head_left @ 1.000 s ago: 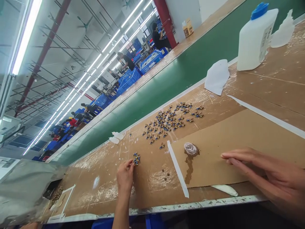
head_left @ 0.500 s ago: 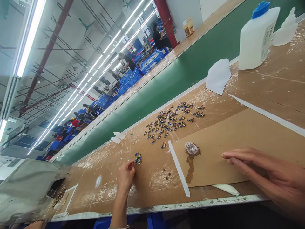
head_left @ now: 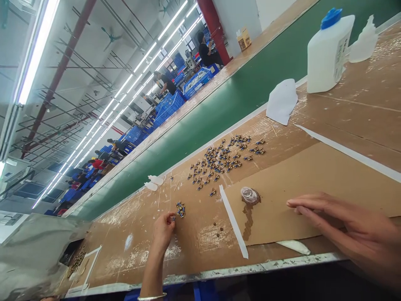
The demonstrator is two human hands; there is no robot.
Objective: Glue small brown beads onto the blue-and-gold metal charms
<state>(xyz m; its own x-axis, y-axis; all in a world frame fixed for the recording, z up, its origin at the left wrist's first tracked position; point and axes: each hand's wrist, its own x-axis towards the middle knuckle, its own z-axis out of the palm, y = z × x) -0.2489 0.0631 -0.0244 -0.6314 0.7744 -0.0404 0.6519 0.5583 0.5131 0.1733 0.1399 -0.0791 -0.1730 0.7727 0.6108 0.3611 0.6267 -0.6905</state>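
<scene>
Right beside our left hand (head_left: 163,229), just past its fingertips, the small pile (head_left: 181,209) of blue-and-gold pieces lies on the brown bench (head_left: 194,246). We have that hand's thumb and index finger nearly closed, pinching a small bluish piece (head_left: 173,218); its exact shape is too tiny for us to tell.

Our right hand (head_left: 344,223) is well apart from the pile, loosely open above the cardboard sheet (head_left: 297,179), its fingers stretched out together and the thumb only narrowly parted from them. We cannot tell whether its lower edge touches the cardboard. Nearest its fingertips sits a round clear dish (head_left: 249,195), with a dark, wet-looking stain running down from it toward us.

Between the pile and the white tape strip (head_left: 233,221) we see a few little brown bits (head_left: 218,235). Farther from us spreads the larger group (head_left: 217,159) of blue-and-gold pieces, between the small white bottles (head_left: 153,182) and the white paper (head_left: 282,102).
</scene>
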